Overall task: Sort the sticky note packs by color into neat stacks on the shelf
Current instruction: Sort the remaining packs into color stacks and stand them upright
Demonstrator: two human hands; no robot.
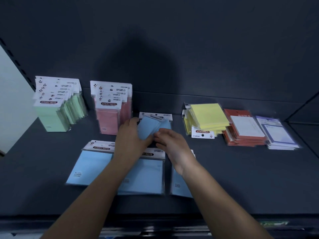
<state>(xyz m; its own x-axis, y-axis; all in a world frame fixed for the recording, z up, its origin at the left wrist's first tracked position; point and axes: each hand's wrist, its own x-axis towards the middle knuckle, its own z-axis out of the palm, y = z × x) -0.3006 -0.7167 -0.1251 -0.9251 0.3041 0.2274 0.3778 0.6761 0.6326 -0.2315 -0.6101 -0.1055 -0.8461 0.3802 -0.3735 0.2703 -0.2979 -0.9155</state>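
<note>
Both hands meet over the middle of the shelf [241, 169], towards the back. The left grip [128, 135] is curled round the left edge of the held blue packs [149, 126], and the right grip [170, 144] pinches their near-right corner w/ thumb and fingertips. The packs are fanned, tilted and blurred, so the count is unclear. They sit over a flat blue pack [155, 115] whose white header points at the back wall [172, 49]. Just left of the left grip is the pink stack [108, 118], headers stepped towards the back. Further left, w/ a gap btwn, is the green stack [51, 116], fanned, close to the pale side panel [12, 100]. Right of the hands is a strip of bare shelf, then the yellow stack [206, 116], untidy, one header pointing forward. The red stack [245, 130] is just beside it and the purple stack [278, 133] just beside that, near the right corner. In the front row, the left front blue pack [91, 166] lies flat and angled, the middle front blue pack [145, 175] is partly under the left forearm, and the right front blue pack [179, 185] is mostly hidden by the right wrist. Middle and right edges nearly touch; for left and middle can't tell, since the arm covers them. Their near edges stop short of the front lip [155, 216]. Widest open room is front right, ahead of the yellow/red/purple stacks, and front left, ahead of the green stack.
</note>
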